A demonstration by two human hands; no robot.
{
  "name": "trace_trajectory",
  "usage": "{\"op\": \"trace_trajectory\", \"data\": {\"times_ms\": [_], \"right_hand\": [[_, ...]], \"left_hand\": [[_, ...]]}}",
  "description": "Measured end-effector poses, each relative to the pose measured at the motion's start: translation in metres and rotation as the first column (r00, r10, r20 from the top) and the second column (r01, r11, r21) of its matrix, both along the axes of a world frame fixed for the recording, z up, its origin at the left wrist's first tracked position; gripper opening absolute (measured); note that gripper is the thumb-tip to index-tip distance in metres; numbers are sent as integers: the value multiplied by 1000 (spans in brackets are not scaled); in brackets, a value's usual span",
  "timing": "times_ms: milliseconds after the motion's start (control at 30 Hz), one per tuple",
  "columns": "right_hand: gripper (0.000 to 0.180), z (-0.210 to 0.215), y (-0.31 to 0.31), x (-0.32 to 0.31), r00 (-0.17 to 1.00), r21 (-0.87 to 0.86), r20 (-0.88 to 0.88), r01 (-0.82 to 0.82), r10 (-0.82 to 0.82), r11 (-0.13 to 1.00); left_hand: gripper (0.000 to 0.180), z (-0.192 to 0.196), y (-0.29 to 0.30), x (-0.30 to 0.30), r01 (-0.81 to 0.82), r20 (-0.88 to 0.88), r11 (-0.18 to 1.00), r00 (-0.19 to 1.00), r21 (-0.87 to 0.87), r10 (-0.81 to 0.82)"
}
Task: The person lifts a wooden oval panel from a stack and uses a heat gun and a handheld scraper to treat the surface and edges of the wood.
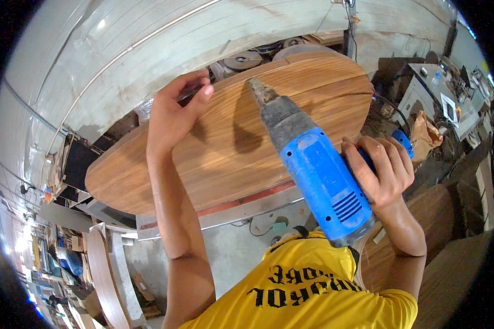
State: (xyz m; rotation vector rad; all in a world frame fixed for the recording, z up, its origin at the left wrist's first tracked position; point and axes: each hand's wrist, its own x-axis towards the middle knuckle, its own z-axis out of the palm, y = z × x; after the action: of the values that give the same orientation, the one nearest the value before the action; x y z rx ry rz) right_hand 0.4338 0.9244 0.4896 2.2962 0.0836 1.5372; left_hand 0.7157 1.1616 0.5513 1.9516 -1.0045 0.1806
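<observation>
Heat gun: the blue heat gun (324, 178) is above the oval wooden top (324, 82), its nozzle (262, 92) directed toward the far edge.
Right hand: the right hand (379, 167) is closed firmly around the gun's handle.
Left hand: the left hand (178, 107) is near the far edge, with fingers half curled and the thumb close to them; whether it pinches something, I cannot tell.
Step in hand: in my judgement, heat is being aimed along this edge; whether the gun is running is not visible.
Next move calls for: probably a steady nozzle, and the left fingers kept out of its line.
Gun surface: the body looks like smooth, dusty plastic with slots; the nozzle appears to be worn, stained metal.
Wooden top: brown, with long striped grain and a rounded outline.
Below it: a reddish strip (244, 199) follows the near side.
Lower left: a curved wooden panel (105, 279), paler.
</observation>
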Motion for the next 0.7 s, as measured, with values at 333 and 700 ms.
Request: {"op": "trace_trajectory", "data": {"times_ms": [333, 700], "right_hand": [[23, 0, -10, -10, 999, 62, -25, 45, -43, 997], [22, -4, -18, -18, 996, 97, -18, 88, -87, 991]], "left_hand": [[40, 1, 0, -7, -13, -28, 1000, 1000, 0, 13], [37, 1, -1, -11, -16, 25, 999, 1000, 31, 16]]}}
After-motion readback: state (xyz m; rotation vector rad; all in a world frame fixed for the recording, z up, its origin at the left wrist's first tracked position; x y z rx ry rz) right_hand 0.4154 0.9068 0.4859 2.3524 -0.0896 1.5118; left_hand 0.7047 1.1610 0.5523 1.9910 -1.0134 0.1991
